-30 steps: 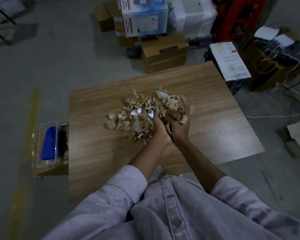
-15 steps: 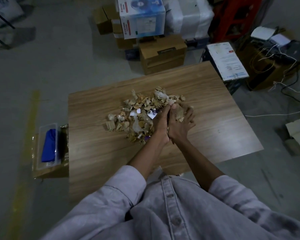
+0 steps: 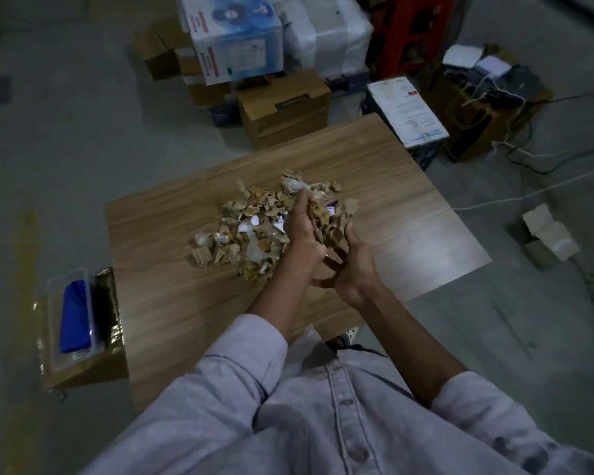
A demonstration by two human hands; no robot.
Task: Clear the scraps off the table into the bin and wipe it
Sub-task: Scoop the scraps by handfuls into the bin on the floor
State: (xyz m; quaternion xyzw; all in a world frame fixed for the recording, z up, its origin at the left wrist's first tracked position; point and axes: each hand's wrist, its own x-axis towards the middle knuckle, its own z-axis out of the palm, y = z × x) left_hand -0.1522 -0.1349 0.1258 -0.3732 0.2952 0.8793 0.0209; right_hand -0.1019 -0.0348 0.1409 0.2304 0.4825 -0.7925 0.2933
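Note:
A heap of tan cardboard and plastic scraps (image 3: 244, 231) lies in the middle of the wooden table (image 3: 172, 296). My left hand (image 3: 302, 231) and my right hand (image 3: 355, 265) are cupped together at the heap's right side, holding a handful of scraps (image 3: 326, 221) between them, lifted a little off the tabletop. Left of the table, low down, stands a cardboard box bin (image 3: 110, 310) with a clear plastic container (image 3: 54, 303) holding a blue cloth (image 3: 76, 313) resting on it.
Cardboard boxes (image 3: 282, 104), a white-and-blue carton (image 3: 234, 39) and wrapped parcels are stacked beyond the table's far edge. A box with a printed label (image 3: 408, 111) stands at the far right corner. Cables and a small open box (image 3: 546, 234) lie on the floor at the right.
Both hands closed together around a bunch of scraps at the right of the heap and drew it up and toward me. The right part of the heap has thinned.

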